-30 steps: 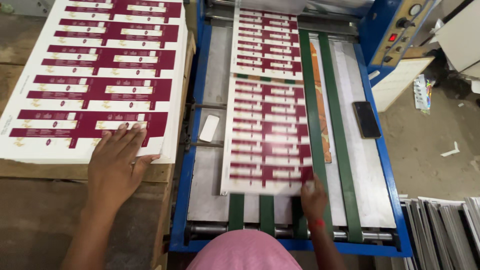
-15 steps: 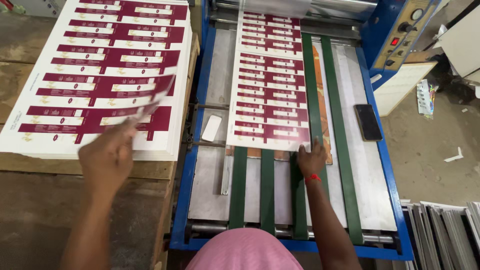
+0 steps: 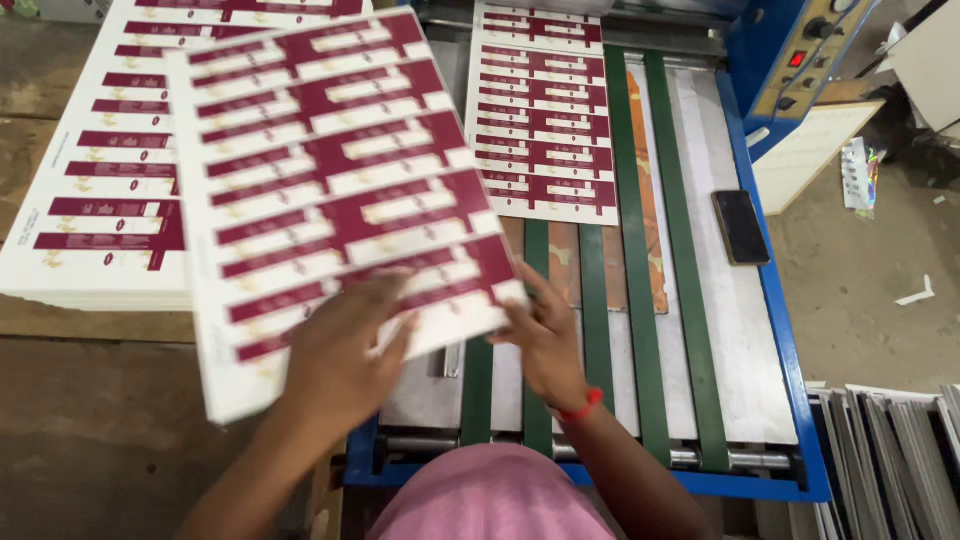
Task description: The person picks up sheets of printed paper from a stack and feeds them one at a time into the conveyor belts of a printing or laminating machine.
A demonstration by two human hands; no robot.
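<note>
Over the blue machine (image 3: 770,330) with green belts, both hands gripped one big white card sheet (image 3: 340,190) printed with dark red shapes. The left hand (image 3: 345,365) and right hand (image 3: 545,335) held only its near edge, so it could flop and bend.

A dark phone (image 3: 741,226) lies flat on the grey bed beside the green belts (image 3: 690,330). Up right, the blue control box (image 3: 800,60) glows with a small red display. Grey boards (image 3: 890,450) stack on the floor, paper scraps (image 3: 916,293) scattered nearby.
</note>
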